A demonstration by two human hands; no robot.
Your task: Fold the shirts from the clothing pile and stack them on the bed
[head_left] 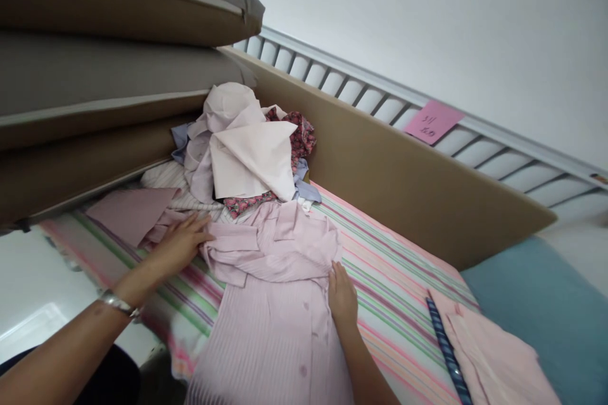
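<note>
A pale pink ribbed shirt (270, 323) with buttons down its front lies spread on the striped bedding, its sleeves folded across the upper part. My left hand (187, 242), with a silver band at the wrist, lies flat on the sleeve end at the left, fingers stretched out. At the shirt's right edge, the fingers of my right hand (342, 296) are pressed together on the cloth; the thumb is hidden. Just left of my left hand is a flat piece of darker pink cloth (130, 210).
Crumpled clothes (251, 152) are heaped behind the shirt. Folded mattress sections (114, 76) overhang the left. A tan board (394, 177) and a white railing with a pink note (433, 121) run along the back. Folded pink clothing (498, 354) lies at right, beside a blue cushion (546, 304).
</note>
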